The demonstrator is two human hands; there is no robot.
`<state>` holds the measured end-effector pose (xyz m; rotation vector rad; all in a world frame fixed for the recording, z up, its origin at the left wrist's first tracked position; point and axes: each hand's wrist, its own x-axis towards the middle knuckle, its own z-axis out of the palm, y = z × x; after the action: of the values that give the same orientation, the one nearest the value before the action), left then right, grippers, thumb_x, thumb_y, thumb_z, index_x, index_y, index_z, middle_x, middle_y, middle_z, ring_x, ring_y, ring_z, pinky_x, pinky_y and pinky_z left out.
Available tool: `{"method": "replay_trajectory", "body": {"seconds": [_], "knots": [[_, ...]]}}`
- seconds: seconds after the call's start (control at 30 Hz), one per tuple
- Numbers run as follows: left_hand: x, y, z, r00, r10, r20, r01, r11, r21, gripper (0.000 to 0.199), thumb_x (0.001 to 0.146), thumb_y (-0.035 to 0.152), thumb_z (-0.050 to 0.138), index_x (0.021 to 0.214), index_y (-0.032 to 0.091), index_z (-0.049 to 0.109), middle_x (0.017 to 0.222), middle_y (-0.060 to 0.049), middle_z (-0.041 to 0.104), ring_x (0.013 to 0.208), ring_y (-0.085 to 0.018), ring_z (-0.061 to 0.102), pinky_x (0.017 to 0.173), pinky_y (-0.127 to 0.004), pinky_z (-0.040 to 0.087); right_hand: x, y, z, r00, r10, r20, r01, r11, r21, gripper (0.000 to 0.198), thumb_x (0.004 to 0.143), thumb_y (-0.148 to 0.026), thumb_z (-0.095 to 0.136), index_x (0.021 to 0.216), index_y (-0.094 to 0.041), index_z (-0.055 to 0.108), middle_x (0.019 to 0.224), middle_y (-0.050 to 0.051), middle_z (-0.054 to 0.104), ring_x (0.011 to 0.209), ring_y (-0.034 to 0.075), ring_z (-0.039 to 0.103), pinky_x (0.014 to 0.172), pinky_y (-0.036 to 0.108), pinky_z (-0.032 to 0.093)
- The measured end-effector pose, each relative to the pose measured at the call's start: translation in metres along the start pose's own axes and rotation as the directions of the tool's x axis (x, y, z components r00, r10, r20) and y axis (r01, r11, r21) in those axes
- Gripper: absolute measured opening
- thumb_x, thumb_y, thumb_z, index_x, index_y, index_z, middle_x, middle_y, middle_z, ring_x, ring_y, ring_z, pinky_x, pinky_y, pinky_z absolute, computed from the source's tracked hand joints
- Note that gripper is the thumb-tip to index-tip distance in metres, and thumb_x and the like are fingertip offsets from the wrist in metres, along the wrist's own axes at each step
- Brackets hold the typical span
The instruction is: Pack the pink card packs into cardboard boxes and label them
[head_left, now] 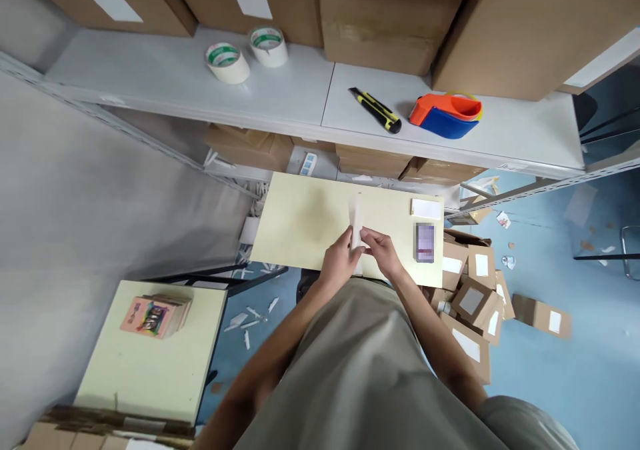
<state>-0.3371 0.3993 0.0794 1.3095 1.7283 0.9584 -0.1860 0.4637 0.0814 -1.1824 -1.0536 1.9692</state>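
Observation:
Both hands meet over the pale yellow table (300, 237) and grip a thin white flat piece (355, 227), seen nearly edge-on and smeared at its upper end. What exactly it is I cannot make out. My left hand (340, 260) is closed around its lower left side. On the opposite side my right hand (381, 249) pinches it between thumb and fingers. Right of my hands, a purple rectangular item (425, 242), blurred out by pixels, lies on the table. Just beyond that lies a flat white box (426, 209) with a yellowish edge.
A grey shelf (170, 70) beyond the table bears tape rolls (227, 63), a box cutter (375, 110), an orange-and-blue tape dispenser (445, 115) and cardboard boxes (385, 27). Books (157, 317) lie on a side table at left. Several small cartons (473, 303) are heaped at right.

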Motion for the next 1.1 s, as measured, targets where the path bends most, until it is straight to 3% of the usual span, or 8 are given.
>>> {"method": "replay_trajectory", "body": {"seconds": [0.13, 0.27, 0.43, 0.53, 0.7, 0.87, 0.97, 1.1], "knots": [[0.005, -0.038, -0.008, 0.988, -0.146, 0.044, 0.152, 0.968, -0.200, 0.046, 0.098, 0.039, 0.066, 0.138, 0.018, 0.074, 0.118, -0.011, 0.083, 0.103, -0.029, 0.078, 0.092, -0.037, 0.060, 0.010, 0.028, 0.012, 1.000, 0.031, -0.004, -0.031, 0.997, -0.064, 0.057, 0.084, -0.069, 0.083, 0.125, -0.029, 0.084, 0.128, 0.004, 0.081, 0.127, 0.031, 0.070, 0.109, 0.052, 0.060], [0.024, -0.095, -0.053, 0.936, -0.328, 0.130, 0.333, 0.703, -0.628, 0.064, 0.081, 0.053, 0.084, 0.130, 0.013, 0.076, 0.109, -0.011, 0.084, 0.094, -0.027, 0.077, 0.083, -0.034, 0.060, 0.038, 0.051, 0.020, 0.992, -0.005, -0.122, -0.024, 0.972, -0.235, 0.056, 0.080, -0.066, 0.087, 0.122, -0.029, 0.084, 0.147, 0.008, 0.073, 0.145, 0.035, 0.059, 0.117, 0.049, 0.053], [0.038, -0.158, -0.115, 0.885, -0.436, 0.161, 0.389, 0.506, -0.769, 0.070, 0.069, 0.047, 0.094, 0.127, 0.014, 0.077, 0.109, -0.012, 0.083, 0.097, -0.027, 0.076, 0.086, -0.036, 0.060, 0.085, 0.073, 0.061, 0.986, 0.164, -0.002, -0.161, 0.965, -0.208, 0.054, 0.085, -0.063, 0.083, 0.127, -0.028, 0.079, 0.131, 0.009, 0.080, 0.121, 0.029, 0.074, 0.108, 0.047, 0.056], [0.051, -0.191, -0.142, 0.887, -0.438, 0.145, 0.391, 0.545, -0.742, 0.063, 0.073, 0.046, 0.089, 0.126, 0.014, 0.076, 0.107, -0.011, 0.082, 0.098, -0.026, 0.075, 0.087, -0.036, 0.060, 0.117, 0.087, 0.100, 0.980, 0.196, 0.022, -0.187, 0.959, -0.212, 0.050, 0.086, -0.060, 0.083, 0.122, -0.027, 0.081, 0.118, 0.007, 0.083, 0.113, 0.027, 0.075, 0.104, 0.045, 0.058], [0.097, -0.239, -0.167, 0.910, -0.414, 0.013, 0.386, 0.835, -0.393, 0.048, 0.090, 0.037, 0.070, 0.131, 0.012, 0.074, 0.106, -0.011, 0.080, 0.104, -0.029, 0.074, 0.096, -0.041, 0.060, 0.173, 0.112, 0.154, 0.976, 0.195, -0.098, -0.211, 0.959, -0.191, 0.044, 0.078, -0.054, 0.088, 0.109, -0.023, 0.083, 0.124, 0.010, 0.082, 0.118, 0.030, 0.074, 0.108, 0.048, 0.058], [0.137, -0.261, -0.177, 0.895, -0.445, -0.024, 0.439, 0.888, -0.135, 0.066, 0.091, 0.024, 0.065, 0.155, 0.010, 0.059, 0.156, -0.022, 0.064, 0.146, -0.040, 0.060, 0.126, -0.055, 0.044, 0.209, 0.125, 0.187, 0.941, 0.181, -0.287, -0.260, 0.928, -0.265, 0.053, 0.076, -0.053, 0.088, 0.119, -0.024, 0.080, 0.139, 0.011, 0.077, 0.138, 0.034, 0.065, 0.118, 0.052, 0.051], [0.118, -0.259, -0.190, 0.915, -0.402, -0.022, 0.393, 0.903, -0.175, 0.061, 0.095, 0.029, 0.065, 0.153, 0.013, 0.062, 0.164, -0.019, 0.058, 0.152, -0.038, 0.056, 0.128, -0.052, 0.044, 0.204, 0.119, 0.204, 0.952, 0.143, -0.272, -0.225, 0.926, -0.302, 0.054, 0.076, -0.054, 0.087, 0.121, -0.024, 0.079, 0.146, 0.011, 0.073, 0.143, 0.034, 0.061, 0.120, 0.051, 0.049], [0.041, -0.245, -0.212, 0.936, -0.349, -0.043, 0.311, 0.879, -0.361, 0.040, 0.098, 0.045, 0.067, 0.125, 0.020, 0.081, 0.140, -0.010, 0.078, 0.133, -0.031, 0.072, 0.118, -0.043, 0.055, 0.170, 0.105, 0.225, 0.987, 0.136, -0.086, -0.158, 0.921, -0.356, 0.049, 0.080, -0.057, 0.085, 0.117, -0.024, 0.080, 0.139, 0.011, 0.077, 0.133, 0.030, 0.067, 0.115, 0.048, 0.052]]}}
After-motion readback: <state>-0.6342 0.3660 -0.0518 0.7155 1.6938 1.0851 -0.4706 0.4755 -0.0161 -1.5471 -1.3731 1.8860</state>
